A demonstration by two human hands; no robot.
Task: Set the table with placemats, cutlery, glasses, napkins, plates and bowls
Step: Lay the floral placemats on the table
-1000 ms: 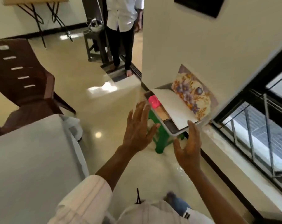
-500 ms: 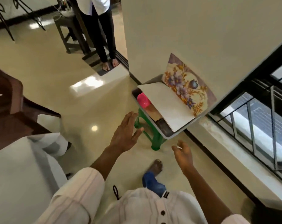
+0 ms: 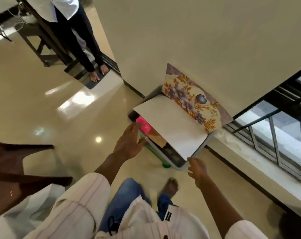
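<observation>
Placemat, white underside up, was laid across a grey tray set on a green stool, its floral end bent up against the wall at one o'clock. A pink cup was lodged in the tray at nine o'clock. The left hand was held spread just beside the cup. The right hand, loosely curled and holding nothing, was seen at the tray's six-o'clock corner.

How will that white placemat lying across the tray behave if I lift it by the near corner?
Probably light: the white placemat looks like a thin sheet. Likely semi-stiff, since it spans the tray flat without sagging, though lifted by one corner it may bend. Its smooth face could slide in a loose grip.
</observation>
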